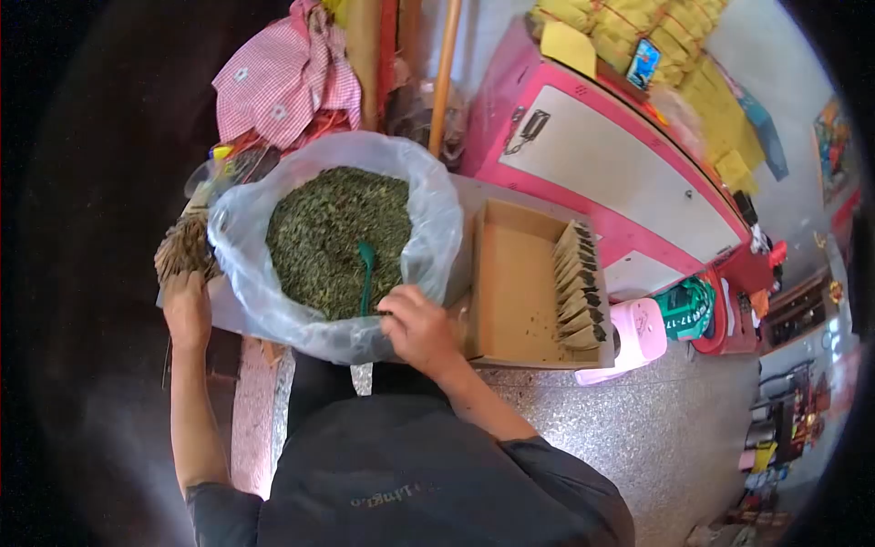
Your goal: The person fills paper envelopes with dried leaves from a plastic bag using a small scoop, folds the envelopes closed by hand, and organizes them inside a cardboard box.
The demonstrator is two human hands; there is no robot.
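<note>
The pink-and-white cabinet is standing beyond the work surface, with yellow bundles resting on its top. The narrow table is running in front of it, carrying most of the objects. The clear plastic bag is sitting open at the table's middle, holding a broad heap of dried green leaves. Just to its right, the shallow cardboard box is lying open, its wall closing off that side of the bag; a row of dark-tipped brown packets is lining its far right side. The checked cloth is hanging in folds behind the bag, and the wooden pole is rising near the cabinet. The pink stool is standing just beside the box's right end, near a green sack. The brown bundle is lying left of the bag; the left hand is touching its near edge, though whether it is grasping cannot be told. The right hand is curling at the bag's near rim, its grip unclear. The green spoon is resting on the leaves, its handle pointing toward that rim.
</note>
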